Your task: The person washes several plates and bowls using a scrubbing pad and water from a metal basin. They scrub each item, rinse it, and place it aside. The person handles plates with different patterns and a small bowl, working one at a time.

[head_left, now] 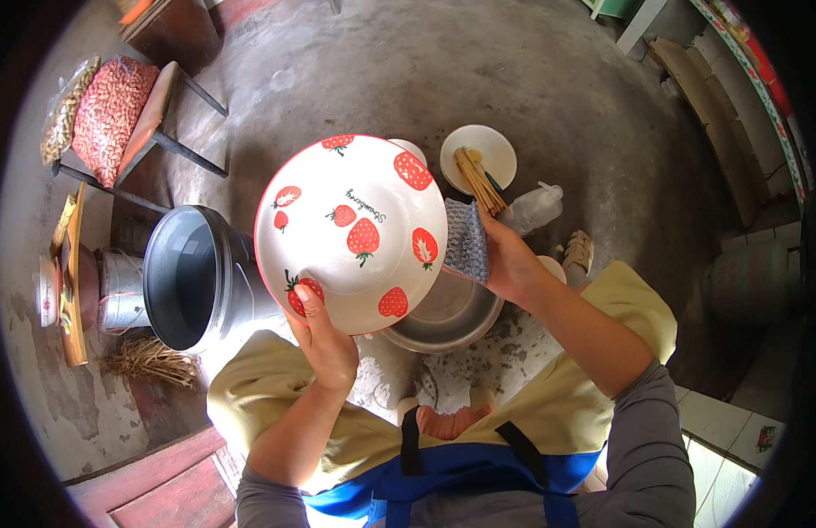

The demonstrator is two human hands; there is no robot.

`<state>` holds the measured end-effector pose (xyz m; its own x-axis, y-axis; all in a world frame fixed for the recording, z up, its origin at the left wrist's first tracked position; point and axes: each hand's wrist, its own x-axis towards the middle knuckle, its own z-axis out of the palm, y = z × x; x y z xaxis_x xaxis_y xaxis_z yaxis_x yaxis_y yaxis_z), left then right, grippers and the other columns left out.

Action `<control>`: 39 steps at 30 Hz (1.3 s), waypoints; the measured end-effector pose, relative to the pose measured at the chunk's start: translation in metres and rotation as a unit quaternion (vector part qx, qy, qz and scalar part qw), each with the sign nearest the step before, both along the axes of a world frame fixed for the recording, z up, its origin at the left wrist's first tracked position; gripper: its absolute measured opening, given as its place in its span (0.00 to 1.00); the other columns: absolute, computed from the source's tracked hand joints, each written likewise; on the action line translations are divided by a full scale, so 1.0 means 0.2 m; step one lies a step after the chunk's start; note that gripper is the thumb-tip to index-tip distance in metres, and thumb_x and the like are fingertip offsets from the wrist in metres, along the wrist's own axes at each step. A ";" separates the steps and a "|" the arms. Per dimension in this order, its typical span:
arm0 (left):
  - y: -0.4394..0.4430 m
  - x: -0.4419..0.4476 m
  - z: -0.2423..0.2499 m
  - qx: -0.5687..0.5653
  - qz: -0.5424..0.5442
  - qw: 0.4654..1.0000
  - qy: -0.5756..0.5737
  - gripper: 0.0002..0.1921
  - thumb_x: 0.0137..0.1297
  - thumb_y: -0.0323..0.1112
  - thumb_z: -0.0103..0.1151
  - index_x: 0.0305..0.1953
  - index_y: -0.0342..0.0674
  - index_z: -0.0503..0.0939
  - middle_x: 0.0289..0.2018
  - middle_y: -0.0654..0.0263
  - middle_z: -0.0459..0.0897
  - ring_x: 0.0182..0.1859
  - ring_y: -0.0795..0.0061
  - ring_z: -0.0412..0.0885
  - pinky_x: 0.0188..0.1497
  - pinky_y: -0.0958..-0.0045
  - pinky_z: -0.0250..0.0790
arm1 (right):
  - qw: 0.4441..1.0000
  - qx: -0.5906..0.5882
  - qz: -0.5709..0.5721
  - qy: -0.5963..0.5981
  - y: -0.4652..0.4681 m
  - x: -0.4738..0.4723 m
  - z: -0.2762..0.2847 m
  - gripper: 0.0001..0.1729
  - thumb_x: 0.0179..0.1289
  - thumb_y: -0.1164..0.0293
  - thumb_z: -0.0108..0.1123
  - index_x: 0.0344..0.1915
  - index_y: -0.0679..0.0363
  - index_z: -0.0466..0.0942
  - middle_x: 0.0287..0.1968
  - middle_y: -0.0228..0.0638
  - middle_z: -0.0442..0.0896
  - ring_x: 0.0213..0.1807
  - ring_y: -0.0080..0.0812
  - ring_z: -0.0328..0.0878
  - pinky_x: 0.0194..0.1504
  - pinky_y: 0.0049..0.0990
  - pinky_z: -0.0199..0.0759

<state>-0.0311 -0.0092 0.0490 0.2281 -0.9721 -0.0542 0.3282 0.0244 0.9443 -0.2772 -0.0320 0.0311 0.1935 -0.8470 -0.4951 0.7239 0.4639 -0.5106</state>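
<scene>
A white plate with red strawberry prints (328, 261) is held up in front of me, its inner face towards the camera. My left hand (328, 343) grips its lower left rim, thumb over the front and fingers hidden behind. At the plate's right edge, my right hand (510, 261) holds a grey-blue knitted cloth (467, 241); whether those fingers also touch the plate cannot be made out. Below the plate stands a metal basin (474, 317), partly covered by it. A white bowl (500, 142) with several wooden chopsticks (477, 178) lies beyond my right hand, beside a clear plastic bottle (536, 204).
On my left stands a large dark bucket (183, 277), with a metal pail (124, 290) behind it. A chair (157, 119) bears a red mesh sack of peanuts (111, 105). Dry straw (154, 360) lies near the wall. A gas cylinder (747, 284) is at the far right.
</scene>
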 end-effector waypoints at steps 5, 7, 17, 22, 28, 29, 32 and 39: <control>0.00 -0.01 0.01 0.007 -0.006 1.000 0.006 0.28 0.78 0.47 0.45 0.71 0.41 0.56 0.63 0.59 0.69 0.62 0.66 0.72 0.63 0.64 0.67 | 0.999 0.011 0.031 -0.009 0.02 0.01 0.01 0.29 0.78 0.46 0.37 0.62 0.54 0.71 0.56 0.36 0.81 0.55 0.36 0.81 0.56 0.49 0.79; 0.00 -0.01 -0.01 0.005 -0.005 1.000 -0.010 0.28 0.78 0.47 0.44 0.71 0.40 0.56 0.63 0.58 0.70 0.62 0.66 0.72 0.63 0.64 0.66 | 0.999 0.009 0.036 -0.010 0.03 0.02 0.04 0.30 0.77 0.44 0.35 0.62 0.54 0.71 0.56 0.37 0.81 0.57 0.37 0.81 0.56 0.50 0.79; 0.01 -0.03 -0.02 0.017 -0.030 0.999 -0.033 0.30 0.78 0.50 0.43 0.72 0.42 0.53 0.63 0.58 0.69 0.62 0.66 0.72 0.61 0.65 0.67 | 0.995 -0.049 0.028 -0.086 0.06 0.03 0.08 0.25 0.79 0.54 0.37 0.64 0.55 0.69 0.59 0.34 0.79 0.58 0.30 0.78 0.62 0.38 0.73; 0.01 -0.03 -0.01 0.032 -0.029 0.999 -0.017 0.30 0.78 0.51 0.43 0.73 0.45 0.52 0.64 0.59 0.69 0.62 0.66 0.72 0.61 0.65 0.68 | 0.991 -0.103 0.033 0.076 0.09 0.11 0.09 0.28 0.78 0.53 0.42 0.70 0.55 0.61 0.61 0.34 0.76 0.65 0.29 0.72 0.64 0.40 0.72; 0.00 -0.02 -0.05 0.011 -0.021 1.000 -0.020 0.29 0.78 0.50 0.43 0.73 0.46 0.53 0.64 0.61 0.69 0.63 0.66 0.71 0.62 0.64 0.67 | 0.980 -0.100 0.077 0.154 0.07 0.11 0.05 0.28 0.73 0.61 0.56 0.68 0.57 0.63 0.57 0.32 0.77 0.55 0.22 0.78 0.58 0.32 0.78; 0.00 -0.01 -0.05 0.009 -0.019 1.000 -0.016 0.29 0.79 0.50 0.43 0.73 0.46 0.53 0.64 0.61 0.69 0.63 0.66 0.71 0.62 0.64 0.67 | 0.972 -0.106 0.078 0.194 0.07 0.11 0.05 0.28 0.72 0.63 0.59 0.67 0.58 0.64 0.55 0.32 0.78 0.53 0.22 0.78 0.56 0.30 0.78; 0.01 -0.02 -0.04 0.010 -0.023 1.000 -0.018 0.29 0.78 0.49 0.43 0.73 0.45 0.53 0.64 0.60 0.69 0.63 0.67 0.71 0.63 0.64 0.66 | 0.943 -0.133 0.069 0.296 0.06 0.09 0.01 0.28 0.67 0.67 0.65 0.63 0.61 0.69 0.52 0.31 0.80 0.49 0.20 0.78 0.53 0.26 0.77; 0.04 -0.03 -0.04 -0.015 -0.041 0.997 -0.060 0.27 0.80 0.47 0.41 0.71 0.38 0.56 0.62 0.59 0.70 0.63 0.69 0.69 0.64 0.66 0.63 | 0.880 -0.190 -0.019 0.435 0.08 0.13 0.00 0.24 0.63 0.72 0.66 0.58 0.67 0.72 0.46 0.33 0.81 0.45 0.20 0.77 0.48 0.23 0.72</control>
